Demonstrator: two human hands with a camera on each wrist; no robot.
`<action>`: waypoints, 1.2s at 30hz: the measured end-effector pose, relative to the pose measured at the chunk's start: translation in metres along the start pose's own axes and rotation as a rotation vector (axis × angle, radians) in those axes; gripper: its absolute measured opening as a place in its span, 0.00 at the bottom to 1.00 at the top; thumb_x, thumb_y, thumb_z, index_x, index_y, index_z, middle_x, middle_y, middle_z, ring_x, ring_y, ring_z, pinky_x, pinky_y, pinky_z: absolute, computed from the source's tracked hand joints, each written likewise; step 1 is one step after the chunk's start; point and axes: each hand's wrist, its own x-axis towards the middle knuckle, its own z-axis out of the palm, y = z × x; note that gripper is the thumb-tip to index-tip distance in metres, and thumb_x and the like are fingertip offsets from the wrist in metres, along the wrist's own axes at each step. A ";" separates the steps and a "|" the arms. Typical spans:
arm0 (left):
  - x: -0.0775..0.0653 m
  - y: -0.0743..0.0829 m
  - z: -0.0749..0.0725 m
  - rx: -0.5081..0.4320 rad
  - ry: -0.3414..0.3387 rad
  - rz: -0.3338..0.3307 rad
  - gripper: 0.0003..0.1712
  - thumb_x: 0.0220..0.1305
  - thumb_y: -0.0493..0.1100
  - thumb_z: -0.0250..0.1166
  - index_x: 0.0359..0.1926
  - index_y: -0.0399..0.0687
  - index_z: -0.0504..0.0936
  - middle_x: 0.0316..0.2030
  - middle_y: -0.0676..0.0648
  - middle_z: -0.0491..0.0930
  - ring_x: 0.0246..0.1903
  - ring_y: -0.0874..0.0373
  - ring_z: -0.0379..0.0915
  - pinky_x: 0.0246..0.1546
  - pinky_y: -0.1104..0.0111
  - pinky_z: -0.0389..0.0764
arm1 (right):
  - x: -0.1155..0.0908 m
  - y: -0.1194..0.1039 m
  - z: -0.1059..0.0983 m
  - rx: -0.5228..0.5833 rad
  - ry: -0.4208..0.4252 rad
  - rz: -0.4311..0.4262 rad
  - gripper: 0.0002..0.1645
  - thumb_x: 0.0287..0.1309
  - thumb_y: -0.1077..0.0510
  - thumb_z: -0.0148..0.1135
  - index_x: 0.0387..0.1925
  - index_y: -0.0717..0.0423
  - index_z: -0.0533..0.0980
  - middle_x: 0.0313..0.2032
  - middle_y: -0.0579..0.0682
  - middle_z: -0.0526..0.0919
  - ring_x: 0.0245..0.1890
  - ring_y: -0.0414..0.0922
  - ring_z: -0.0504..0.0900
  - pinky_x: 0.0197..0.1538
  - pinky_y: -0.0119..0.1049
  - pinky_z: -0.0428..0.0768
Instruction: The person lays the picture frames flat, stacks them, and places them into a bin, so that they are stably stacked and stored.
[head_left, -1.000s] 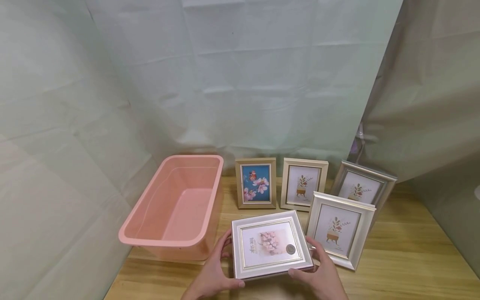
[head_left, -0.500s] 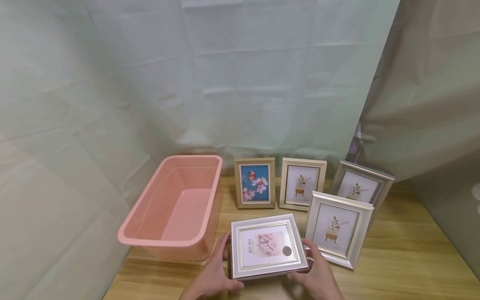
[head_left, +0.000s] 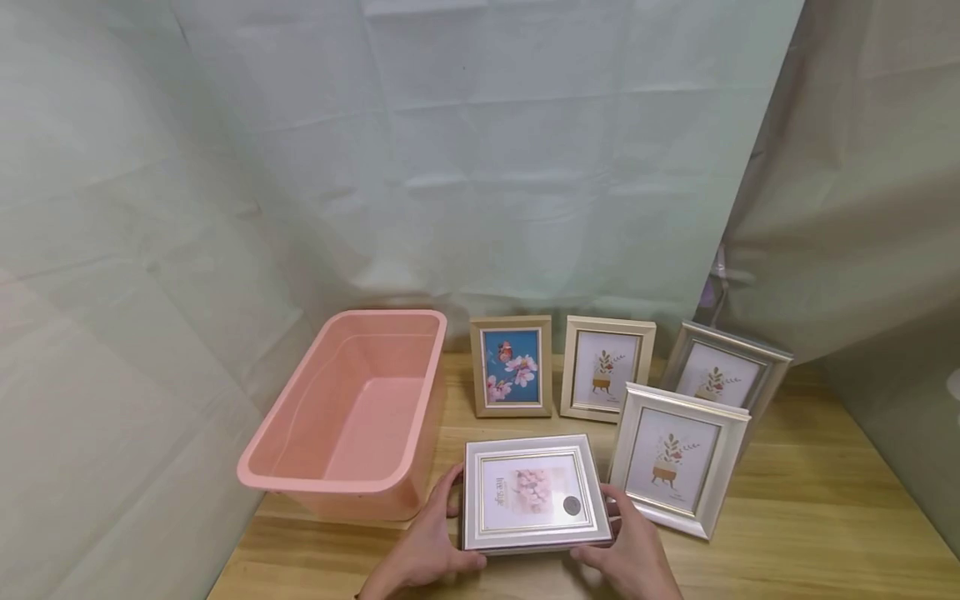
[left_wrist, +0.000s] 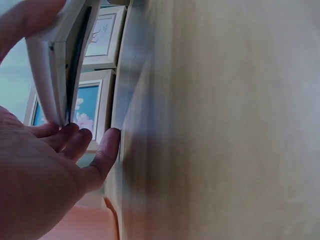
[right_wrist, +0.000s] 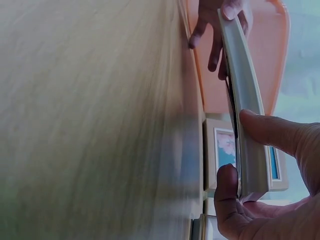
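A silvery white picture frame (head_left: pixel 534 493) with a pink blossom print lies face up between both hands, above the table. My left hand (head_left: pixel 423 542) grips its left edge, thumb along the near side; in the left wrist view, fingers (left_wrist: pixel 65 137) reach under and behind it. At the opposite end my right hand (head_left: pixel 630 546) holds the frame, thumb (right_wrist: pixel 265 130) on the front face and fingers at the back. Seen edge-on in the right wrist view, the frame's side (right_wrist: pixel 245 75) stands off the tabletop, and a thin dark line of backing shows beneath.
A pink plastic basin (head_left: pixel 258 482) stands at the left. Behind the hands stand a gold frame with a bird print (head_left: pixel 512 367) and a cream frame (head_left: pixel 609 368). To the right are a white frame (head_left: pixel 678 458) and a grey frame (head_left: pixel 720 375) partly behind it, on the wooden table (head_left: pixel 817 500).
The held picture frame has come a little lower and nearer the person, and has turned slightly straighter. Both hands keep hold; the right hand has shifted slightly left. The other frames and basin stay put.
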 end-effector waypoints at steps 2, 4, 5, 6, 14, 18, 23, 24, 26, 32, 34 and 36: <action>0.000 0.001 0.000 0.012 0.002 -0.010 0.78 0.40 0.42 0.90 0.86 0.40 0.50 0.82 0.32 0.62 0.64 0.38 0.80 0.64 0.56 0.82 | 0.001 0.001 0.001 -0.014 0.003 -0.004 0.59 0.30 0.65 0.92 0.70 0.64 0.74 0.47 0.55 0.88 0.38 0.40 0.83 0.40 0.28 0.79; 0.000 0.001 0.000 0.018 0.000 -0.019 0.77 0.40 0.41 0.90 0.86 0.40 0.51 0.81 0.31 0.62 0.64 0.37 0.79 0.63 0.54 0.83 | 0.002 0.001 0.001 -0.025 0.002 -0.006 0.60 0.30 0.65 0.92 0.69 0.65 0.74 0.47 0.55 0.89 0.39 0.40 0.84 0.40 0.28 0.80; 0.000 0.001 0.000 0.023 -0.003 -0.023 0.77 0.40 0.41 0.90 0.86 0.40 0.50 0.82 0.31 0.61 0.64 0.37 0.79 0.62 0.52 0.83 | 0.002 0.002 0.001 -0.031 0.002 -0.007 0.60 0.29 0.64 0.93 0.69 0.65 0.74 0.47 0.55 0.89 0.39 0.40 0.84 0.40 0.28 0.80; 0.000 0.000 0.000 0.028 -0.007 -0.026 0.77 0.41 0.42 0.90 0.86 0.39 0.50 0.81 0.31 0.61 0.64 0.36 0.79 0.62 0.51 0.84 | 0.003 0.002 0.002 -0.037 0.001 -0.007 0.60 0.29 0.64 0.93 0.69 0.65 0.74 0.47 0.55 0.89 0.39 0.40 0.84 0.40 0.29 0.80; 0.001 -0.003 0.000 0.024 -0.052 -0.040 0.76 0.42 0.40 0.89 0.86 0.37 0.50 0.78 0.28 0.65 0.65 0.31 0.78 0.61 0.45 0.85 | 0.005 0.004 0.004 -0.072 -0.012 0.001 0.60 0.29 0.63 0.93 0.69 0.67 0.74 0.44 0.53 0.88 0.39 0.41 0.85 0.41 0.30 0.81; 0.002 -0.004 -0.001 0.025 -0.056 -0.057 0.76 0.42 0.40 0.89 0.86 0.37 0.50 0.77 0.29 0.65 0.65 0.31 0.77 0.61 0.43 0.85 | 0.006 0.004 0.006 -0.075 -0.018 0.005 0.60 0.29 0.63 0.93 0.69 0.68 0.73 0.45 0.53 0.89 0.40 0.41 0.84 0.42 0.30 0.81; 0.004 -0.002 0.000 0.057 -0.051 -0.071 0.76 0.41 0.40 0.89 0.85 0.35 0.52 0.78 0.27 0.63 0.65 0.31 0.77 0.61 0.42 0.85 | 0.006 0.005 0.008 -0.096 -0.021 0.008 0.60 0.29 0.63 0.93 0.68 0.69 0.73 0.47 0.55 0.90 0.42 0.43 0.86 0.46 0.33 0.82; 0.004 -0.002 0.000 0.064 -0.050 -0.072 0.76 0.41 0.40 0.89 0.85 0.35 0.52 0.78 0.26 0.63 0.65 0.31 0.78 0.61 0.42 0.85 | 0.006 0.006 0.008 -0.106 -0.021 0.010 0.60 0.29 0.62 0.93 0.68 0.69 0.73 0.48 0.56 0.90 0.43 0.44 0.87 0.48 0.35 0.84; 0.005 -0.002 0.001 0.074 -0.049 -0.071 0.75 0.40 0.41 0.89 0.84 0.35 0.53 0.78 0.26 0.62 0.64 0.31 0.78 0.61 0.43 0.85 | 0.006 0.006 0.009 -0.123 -0.025 0.008 0.60 0.28 0.62 0.93 0.67 0.70 0.73 0.50 0.58 0.90 0.46 0.46 0.88 0.52 0.40 0.86; 0.007 -0.004 0.001 0.102 -0.052 -0.039 0.72 0.39 0.41 0.89 0.82 0.34 0.57 0.76 0.28 0.63 0.63 0.32 0.79 0.60 0.46 0.87 | 0.007 0.007 0.010 -0.164 -0.031 -0.003 0.59 0.29 0.60 0.94 0.65 0.73 0.74 0.52 0.62 0.90 0.52 0.54 0.89 0.62 0.57 0.86; 0.007 -0.005 0.001 0.112 -0.055 -0.030 0.70 0.40 0.41 0.89 0.82 0.33 0.59 0.75 0.29 0.64 0.62 0.32 0.79 0.60 0.47 0.88 | 0.007 0.007 0.010 -0.177 -0.032 -0.008 0.58 0.29 0.59 0.94 0.65 0.73 0.75 0.53 0.63 0.89 0.54 0.57 0.88 0.64 0.60 0.84; 0.007 -0.005 0.001 0.119 -0.056 -0.024 0.70 0.40 0.41 0.89 0.81 0.33 0.60 0.73 0.31 0.66 0.62 0.34 0.79 0.60 0.49 0.88 | 0.007 0.007 0.011 -0.190 -0.034 -0.012 0.58 0.29 0.59 0.94 0.64 0.74 0.75 0.53 0.64 0.88 0.55 0.59 0.88 0.65 0.62 0.83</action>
